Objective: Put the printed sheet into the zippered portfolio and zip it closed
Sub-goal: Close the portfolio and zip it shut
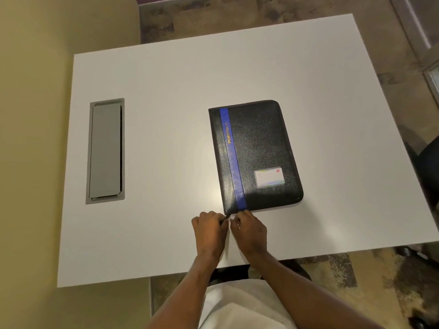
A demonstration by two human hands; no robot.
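A black zippered portfolio (259, 150) with a blue stripe and a small label card lies closed on the white table (166, 91). Both hands meet at its near left corner. My left hand (209, 230) and my right hand (249, 230) have their fingers pinched together around the small metal zipper pull (228, 219) at that corner. Which hand holds the pull itself is hard to tell. No printed sheet is visible anywhere on the table.
A grey rectangular cable hatch (105, 150) is set into the table at the left. The table's near edge runs just below my wrists. A dark chair (427, 167) stands at the right, over patterned carpet.
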